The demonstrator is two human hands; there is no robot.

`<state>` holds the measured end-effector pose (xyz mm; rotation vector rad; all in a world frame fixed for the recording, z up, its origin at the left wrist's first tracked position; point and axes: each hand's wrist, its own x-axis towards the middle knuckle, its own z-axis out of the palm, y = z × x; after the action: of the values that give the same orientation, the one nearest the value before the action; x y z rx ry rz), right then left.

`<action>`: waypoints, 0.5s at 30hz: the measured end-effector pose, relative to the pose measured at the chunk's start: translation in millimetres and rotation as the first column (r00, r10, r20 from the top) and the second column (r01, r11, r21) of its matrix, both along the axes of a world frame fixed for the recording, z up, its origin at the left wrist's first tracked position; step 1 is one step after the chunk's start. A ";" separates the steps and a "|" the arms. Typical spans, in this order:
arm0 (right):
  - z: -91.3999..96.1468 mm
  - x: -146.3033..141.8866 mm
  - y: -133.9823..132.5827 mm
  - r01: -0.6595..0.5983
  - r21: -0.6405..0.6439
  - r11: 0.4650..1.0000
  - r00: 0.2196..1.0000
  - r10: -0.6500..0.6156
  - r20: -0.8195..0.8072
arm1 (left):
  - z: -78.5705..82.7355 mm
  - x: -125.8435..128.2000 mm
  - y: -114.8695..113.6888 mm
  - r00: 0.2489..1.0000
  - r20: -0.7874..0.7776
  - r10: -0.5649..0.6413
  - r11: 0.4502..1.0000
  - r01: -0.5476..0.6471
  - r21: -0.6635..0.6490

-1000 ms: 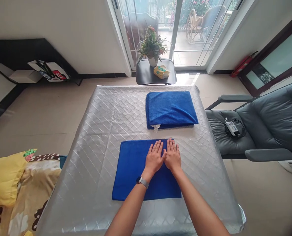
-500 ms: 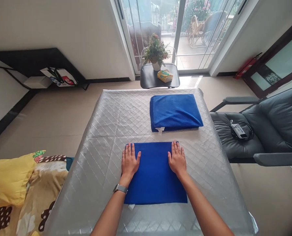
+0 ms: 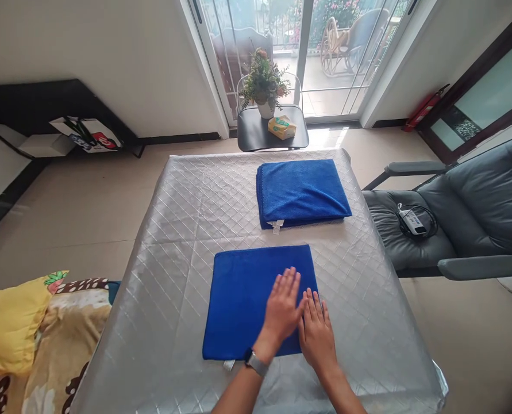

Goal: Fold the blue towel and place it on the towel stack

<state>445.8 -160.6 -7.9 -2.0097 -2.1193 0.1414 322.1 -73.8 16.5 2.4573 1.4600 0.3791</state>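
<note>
the left hand point(image 3: 282, 305) is open, palm down and fingers stretched out, over the three o'clock part of a flat, rectangular blue fabric cloth point(image 3: 242, 293); whether its palm touches cannot be told. a smartwatch with a silvery band point(image 3: 256, 362) circles that wrist. the right hand point(image 3: 317, 330) is open too, fingers straight and close together, lying along the cloth's edge between three and four o'clock and hiding the near corner there. the two hands are close beside each other.

the cloth lies on a table with a silver, diamond-quilted cover point(image 3: 169, 276), a small white label point(image 3: 228, 365) poking out at its seven o'clock. at one o'clock from it, apart, sits a thick folded stack of blue fabric point(image 3: 303, 190), a white tag point(image 3: 276, 226) at its near edge.

past the table at twelve o'clock, a black-seated metal chair point(image 3: 251, 135) bears a white pot of flowering greenery point(image 3: 264, 86) and a yellow packet point(image 3: 281, 127). at two o'clock, a grey padded armchair point(image 3: 475, 213) holds a white box with coiled black cable point(image 3: 412, 222). near nine o'clock lies a yellow pillow point(image 3: 8, 325).
</note>
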 end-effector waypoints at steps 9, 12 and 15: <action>-9.6 4.4 -1.3 0.005 0.030 1.000 1.000 -0.005 -0.003 | -18.9 -50.3 -39.6 0.980 -0.141 0.143 0.989 -0.145 -0.002; -7.5 3.5 -1.1 0.015 0.017 1.000 1.000 -0.015 -0.007 | -21.4 -99.6 -54.0 0.941 -0.204 0.270 0.963 -0.268 0.036; -7.4 3.8 -1.9 0.014 0.000 1.000 1.000 -0.014 -0.016 | -23.2 -137.2 -70.2 0.898 -0.226 0.378 0.925 -0.373 0.066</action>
<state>449.5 -162.5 -15.3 -2.0166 -2.0957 0.1547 184.9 -144.0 -6.8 2.2880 2.0501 0.1765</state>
